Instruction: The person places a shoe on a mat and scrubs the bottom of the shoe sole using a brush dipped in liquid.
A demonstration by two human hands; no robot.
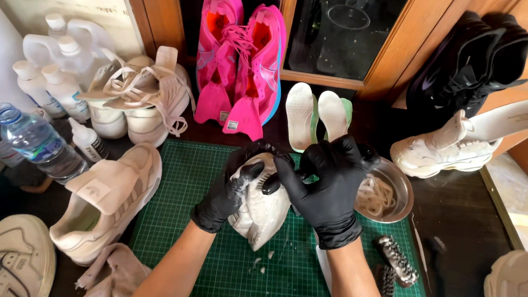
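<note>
Both my hands wear black gloves. My left hand (229,189) grips a whitish shoe (262,215) held upright over the green cutting mat (298,288). My right hand (326,179) is closed over the top of the same shoe, with dark bristles of a small brush (268,183) showing between the two hands. White foam flecks lie on the mat below the shoe.
A metal bowl with laces (388,189) sits right of my hands. Beige sneakers (108,194) lie left, pink sneakers (239,60) and insoles (315,114) behind. White bottles (54,66), a water bottle (36,140), black shoes (468,61), brushes (394,261) and a cloth (116,280) surround the mat.
</note>
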